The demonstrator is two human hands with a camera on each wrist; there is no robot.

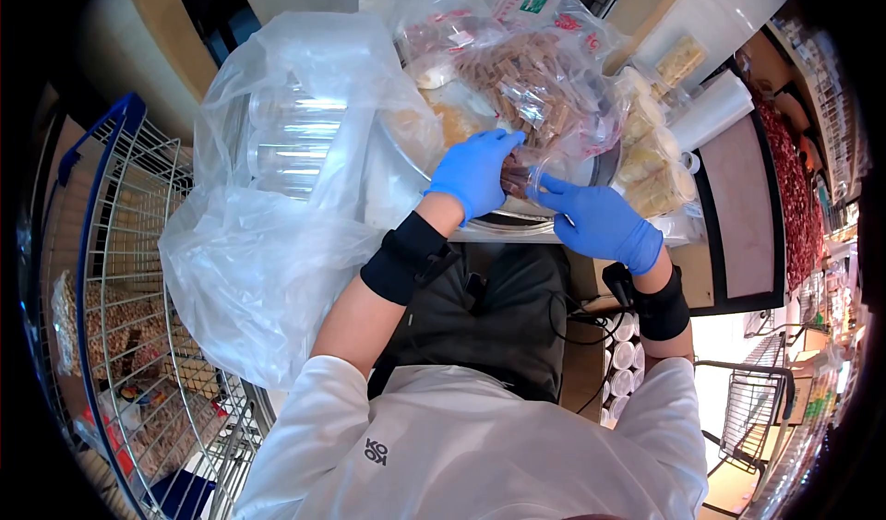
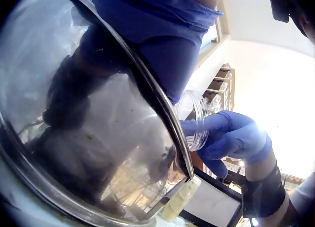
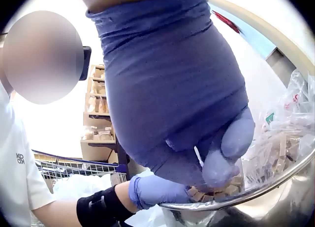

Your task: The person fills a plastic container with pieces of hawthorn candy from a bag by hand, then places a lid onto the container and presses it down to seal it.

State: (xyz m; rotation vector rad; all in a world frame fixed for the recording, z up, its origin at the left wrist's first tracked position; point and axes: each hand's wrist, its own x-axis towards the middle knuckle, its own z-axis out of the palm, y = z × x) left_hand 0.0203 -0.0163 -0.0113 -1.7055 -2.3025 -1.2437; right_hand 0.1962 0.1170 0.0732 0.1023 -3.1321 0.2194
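Over the near edge of a large metal bowl, the left hand grips a clear plastic jar holding brown pieces, its ridged mouth facing the right hand. The right hand reaches its extended index finger to that mouth, other fingers loosely bent. A bag of brown wrapped pieces lies in the bowl beyond both hands. In the right wrist view the right hand covers the jar; brown pieces show under its fingertips, beside the left hand.
Clear empty jars lie in a big plastic bag at the left. Filled jars stand right of the bowl, near a white roll. A shopping cart is at far left, and stacked containers sit below at the right.
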